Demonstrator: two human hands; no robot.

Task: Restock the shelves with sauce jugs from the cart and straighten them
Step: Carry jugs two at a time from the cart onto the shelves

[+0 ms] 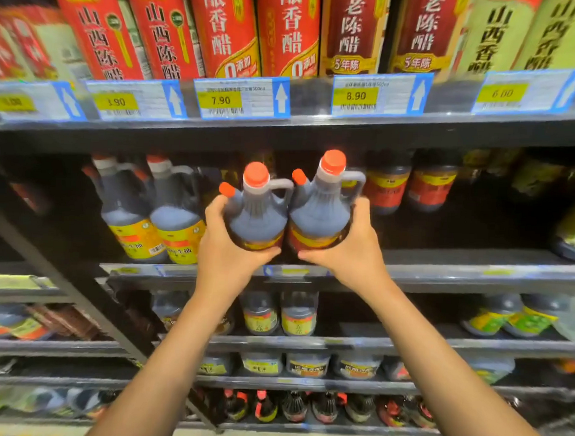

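Two dark sauce jugs with orange caps and grey handles stand side by side at the front edge of the middle shelf [442, 274]. My left hand [224, 248] grips the left jug [258, 216] around its body. My right hand [350, 253] wraps the right jug [322, 212] the same way. Both jugs are upright and touch each other. Two matching jugs [154, 212] with yellow labels stand further left on the same shelf. The cart is out of view.
Tall red and green vinegar bottles [222, 27] fill the shelf above, behind price tags [242, 97]. Dark jars [409, 183] sit at the back right of the middle shelf. Lower shelves [307, 344] hold more sauce jugs and bottles. A dark upright post [78, 294] runs down on the left.
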